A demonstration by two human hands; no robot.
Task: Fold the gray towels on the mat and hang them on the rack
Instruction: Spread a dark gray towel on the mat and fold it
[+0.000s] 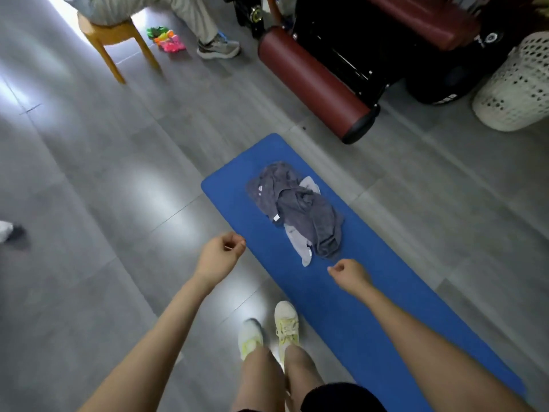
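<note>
Gray towels (pixel 297 209) are recorded crumpled in one heap on the blue mat (pixel 356 307); the left hand (pixel 218 254) at the mat's edge and the right hand (pixel 349 273) just short of the heap are held with fingers curled, empty, while a red roller (pixel 312 81) and white basket (pixel 517 84) are seen beyond.

This is looking like a gym or workout room: a blue exercise mat (pixel 234 203) is lying on gray floor tiles (pixel 118 173), and a black machine (pixel 341 40) with dark red padded rollers (pixel 315 84) is standing beside a white laundry basket (pixel 517 84).
</note>
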